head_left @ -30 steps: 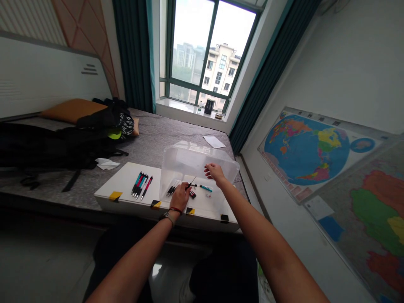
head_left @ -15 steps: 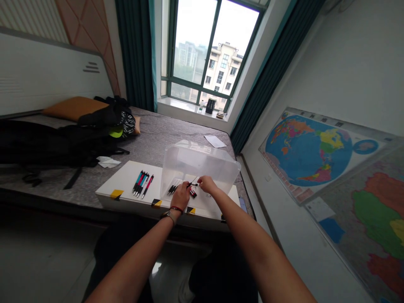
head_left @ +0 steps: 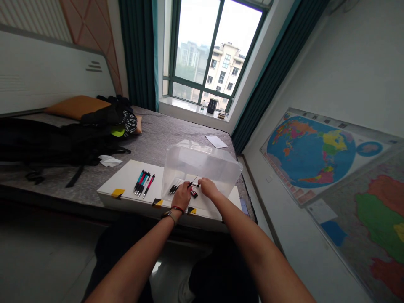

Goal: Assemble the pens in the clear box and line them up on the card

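In the head view my left hand (head_left: 182,195) is closed, its fingertips pinching a slim dark pen piece (head_left: 190,184) with a thin rod slanting up and right. My right hand (head_left: 207,187) is closed beside it, fingertips curled in; what they grip is too small to make out. A short black piece (head_left: 196,185) shows between the hands. Just below lies a red and black object (head_left: 193,192), partly covered by my left hand. Several black-tipped pen parts (head_left: 173,187) lie left of that hand. Both hands are at the open front of a clear plastic bin (head_left: 205,162) tipped on its side.
Several assembled pens (head_left: 142,183), teal, red and black, lie in a row on the white board (head_left: 120,179), whose front edge carries yellow and black tape. Behind are a mattress (head_left: 151,130), a crumpled tissue (head_left: 109,160), a paper sheet (head_left: 216,141) and a black bag (head_left: 53,141).
The view has shifted slightly. My right hand has turned a little at the wrist, close to the same place. My left hand keeps its pinch, and the laid-out pens are unmoved.
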`<state>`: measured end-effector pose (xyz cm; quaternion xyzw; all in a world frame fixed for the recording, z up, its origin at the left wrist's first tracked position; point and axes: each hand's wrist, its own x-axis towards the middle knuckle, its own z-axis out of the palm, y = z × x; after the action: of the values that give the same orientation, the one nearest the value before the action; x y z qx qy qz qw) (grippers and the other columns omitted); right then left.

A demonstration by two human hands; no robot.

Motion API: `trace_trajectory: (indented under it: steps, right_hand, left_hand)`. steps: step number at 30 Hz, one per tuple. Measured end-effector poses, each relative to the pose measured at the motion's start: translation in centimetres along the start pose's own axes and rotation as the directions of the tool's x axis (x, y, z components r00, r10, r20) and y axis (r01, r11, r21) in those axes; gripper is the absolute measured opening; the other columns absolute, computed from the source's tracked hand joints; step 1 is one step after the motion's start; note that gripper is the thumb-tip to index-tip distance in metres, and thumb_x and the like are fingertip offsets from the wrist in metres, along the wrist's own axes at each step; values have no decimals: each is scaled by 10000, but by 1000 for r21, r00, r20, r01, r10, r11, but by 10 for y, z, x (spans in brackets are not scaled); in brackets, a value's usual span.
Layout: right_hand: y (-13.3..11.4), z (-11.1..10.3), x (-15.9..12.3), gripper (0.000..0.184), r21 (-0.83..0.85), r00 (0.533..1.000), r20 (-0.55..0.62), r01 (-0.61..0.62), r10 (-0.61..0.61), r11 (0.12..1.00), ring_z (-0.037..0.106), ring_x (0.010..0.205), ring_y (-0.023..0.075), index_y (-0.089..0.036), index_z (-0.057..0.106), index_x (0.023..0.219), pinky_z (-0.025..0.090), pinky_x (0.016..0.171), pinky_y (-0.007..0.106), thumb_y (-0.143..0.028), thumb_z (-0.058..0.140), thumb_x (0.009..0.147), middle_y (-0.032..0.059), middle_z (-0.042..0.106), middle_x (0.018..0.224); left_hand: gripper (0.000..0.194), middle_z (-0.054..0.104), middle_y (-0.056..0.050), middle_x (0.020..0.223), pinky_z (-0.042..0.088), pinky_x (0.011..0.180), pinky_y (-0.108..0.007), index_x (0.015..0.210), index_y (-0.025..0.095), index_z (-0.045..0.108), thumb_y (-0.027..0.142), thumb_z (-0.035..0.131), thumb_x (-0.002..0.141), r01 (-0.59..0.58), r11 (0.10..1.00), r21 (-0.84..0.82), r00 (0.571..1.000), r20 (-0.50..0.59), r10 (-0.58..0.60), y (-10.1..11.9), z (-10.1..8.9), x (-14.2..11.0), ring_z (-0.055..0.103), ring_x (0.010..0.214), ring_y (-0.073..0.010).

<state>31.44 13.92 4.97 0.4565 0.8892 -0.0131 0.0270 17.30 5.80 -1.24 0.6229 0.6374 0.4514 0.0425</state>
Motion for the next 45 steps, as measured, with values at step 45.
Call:
trace_trajectory:
  steps: [45]
  right_hand:
    - [-1, 7, -2, 191, 170, 994, -104, 56, -39, 984, 579, 894, 149, -196, 634, 988, 382, 767, 224, -122, 487, 892, 58, 610, 1032]
  left_hand:
    - [276, 625, -119, 970, 476, 810, -368, 1183, 177, 473, 299, 360, 962, 43, 999, 0, 998, -41, -43, 3, 0, -1, 609, 920, -247]
